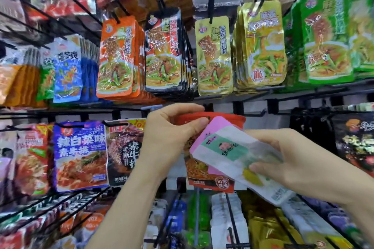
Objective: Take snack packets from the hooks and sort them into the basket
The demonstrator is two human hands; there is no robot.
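My left hand [170, 137] pinches the top edge of a red snack packet [210, 182] that hangs in the middle row of the rack, thumb in front and fingers behind. My right hand [299, 159] grips two flat packets held together: a white packet with a green label [232, 157] in front and a pink packet [214, 129] behind it. These overlap the red packet and hide its middle. No basket is in view.
Black wire hooks jut out of the rack in every row. Above hang orange [117, 56], black [164, 50], gold [214, 56] and green packets [325, 38]. A purple-blue packet [81, 155] and a dark one [125, 151] hang left of my hands; more rows hang below.
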